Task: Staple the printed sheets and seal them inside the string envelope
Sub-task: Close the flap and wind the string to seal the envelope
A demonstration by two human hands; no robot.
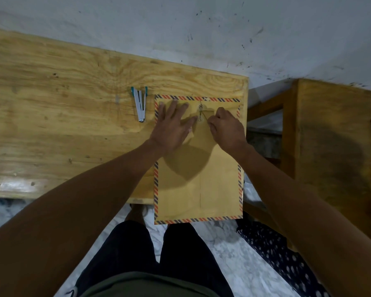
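The string envelope [198, 168] lies at the tabletop's [62, 103] right end, its near edge overhanging. The left hand [171, 125] presses it, fingers spread; the right hand's [226, 127] grip pinches the string [204, 115]. A stapler [140, 103] lies just left, bare wood beyond.

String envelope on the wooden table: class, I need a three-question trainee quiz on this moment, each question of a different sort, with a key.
1. True or false: the stapler lies on top of the envelope.
2. Which hand pinches the string? A left, B right.
3. Fill in: the left hand lies ____ on the envelope's flap.

Key: 1 false, it lies on the table beside the envelope; 2 B; 3 flat, fingers spread.
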